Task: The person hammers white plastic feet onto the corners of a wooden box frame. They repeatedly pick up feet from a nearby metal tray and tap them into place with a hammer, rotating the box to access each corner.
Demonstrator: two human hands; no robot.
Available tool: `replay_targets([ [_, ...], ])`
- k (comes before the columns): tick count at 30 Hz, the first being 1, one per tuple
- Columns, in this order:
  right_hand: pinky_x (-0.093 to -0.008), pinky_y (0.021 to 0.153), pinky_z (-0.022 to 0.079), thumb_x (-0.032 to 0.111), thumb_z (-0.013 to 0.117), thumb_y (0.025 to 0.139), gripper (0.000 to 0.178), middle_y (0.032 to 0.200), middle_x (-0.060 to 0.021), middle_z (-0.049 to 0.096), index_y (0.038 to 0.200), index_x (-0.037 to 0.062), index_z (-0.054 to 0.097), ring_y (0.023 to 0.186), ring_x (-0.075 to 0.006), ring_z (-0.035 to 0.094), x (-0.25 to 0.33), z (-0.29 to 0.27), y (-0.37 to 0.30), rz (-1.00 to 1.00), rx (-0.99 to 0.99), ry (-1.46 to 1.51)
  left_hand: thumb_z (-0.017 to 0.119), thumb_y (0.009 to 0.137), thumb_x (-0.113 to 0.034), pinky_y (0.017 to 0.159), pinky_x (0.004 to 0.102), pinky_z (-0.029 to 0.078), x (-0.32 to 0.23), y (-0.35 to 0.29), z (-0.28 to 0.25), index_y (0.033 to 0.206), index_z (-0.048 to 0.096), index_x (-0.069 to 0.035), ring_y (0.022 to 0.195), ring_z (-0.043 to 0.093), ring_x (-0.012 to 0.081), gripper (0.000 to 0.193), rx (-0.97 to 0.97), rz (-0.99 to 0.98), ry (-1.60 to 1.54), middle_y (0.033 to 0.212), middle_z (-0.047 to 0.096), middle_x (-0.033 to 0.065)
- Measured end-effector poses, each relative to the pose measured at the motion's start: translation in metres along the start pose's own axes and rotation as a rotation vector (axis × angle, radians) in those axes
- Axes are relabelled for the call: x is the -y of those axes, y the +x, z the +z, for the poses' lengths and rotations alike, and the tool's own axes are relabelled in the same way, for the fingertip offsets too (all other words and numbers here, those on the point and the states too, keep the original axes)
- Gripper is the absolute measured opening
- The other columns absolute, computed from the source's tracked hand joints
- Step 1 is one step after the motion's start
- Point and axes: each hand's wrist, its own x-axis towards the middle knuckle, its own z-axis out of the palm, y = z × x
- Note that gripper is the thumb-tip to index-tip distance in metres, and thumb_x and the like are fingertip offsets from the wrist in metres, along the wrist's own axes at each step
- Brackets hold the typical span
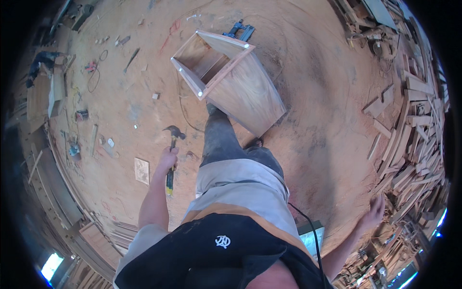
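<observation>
From my remote station I list: a scrap-wood heap (422,137), right edge; one square wooden panel (142,170), left of centre; thin wood strips (125,234), lower left; another person (43,60), upper left.

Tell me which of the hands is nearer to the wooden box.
Left: the left hand, gripping a hammer, shows below-left of the wooden box; the right hand shows farther, below-right.
</observation>
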Motion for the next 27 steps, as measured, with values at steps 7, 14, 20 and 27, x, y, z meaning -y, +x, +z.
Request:
replay_targets([
  [7, -0.0293, 0.089, 0.057, 0.005, 0.071, 0.099, 0.021, 0.105, -0.0119, 0.075, 0.117, -0.0059, 0.072, 0.097, -0.0175, 0.071, 0.219, 0.424, -0.011, -0.168, 0.711, 0.39, 0.058, 0.107, -0.034, 0.038, 0.0306, 0.042, -0.087, 0.061, -0.065, 0.107, 0.049, -0.01, 0.044, 0.048, 0.0115, 0.026, -0.085, 0.058, -0.233, 0.067, 0.048, 0.0006],
  [14, -0.0317, 0.089, 0.055, 0.03, 0.081, 0.091, 0.035, 0.104, -0.0121, 0.079, 0.113, 0.0026, 0.079, 0.098, -0.0187, 0.074, 0.326, 0.791, -0.08, -0.312, 0.98, 0.078, 0.059, 0.108, -0.026, 0.038, 0.0258, 0.039, -0.174, 0.181, -0.097, 0.102, 0.05, -0.011, 0.045, 0.045, 0.0065, 0.018, -0.061, 0.082, -0.337, 0.068, 0.047, -0.0023],
  [20, -0.035, 0.087, 0.058, 0.038, 0.082, 0.088, 0.038, 0.103, -0.0132, 0.08, 0.11, 0.0066, 0.08, 0.094, -0.0227, 0.077, 0.309, 0.97, -0.1, -0.559, 1.044, -0.125, 0.059, 0.107, -0.022, 0.04, 0.0246, 0.038, -0.207, 0.256, -0.096, 0.105, 0.053, -0.01, 0.045, 0.043, 0.0049, 0.014, 0.029, 0.098, -0.369, 0.068, 0.047, -0.0031],
  [27, -0.0361, 0.084, 0.057, 0.04, 0.078, 0.089, 0.033, 0.098, -0.0071, 0.081, 0.107, 0.0128, 0.08, 0.091, -0.0213, 0.076, 0.294, 1.029, -0.09, -0.563, 1.081, -0.23, 0.062, 0.106, -0.018, 0.041, 0.0223, 0.035, -0.226, 0.303, -0.073, 0.109, 0.054, -0.006, 0.048, 0.042, 0.0024, 0.015, 0.082, 0.029, -0.474, 0.067, 0.046, -0.0053],
])
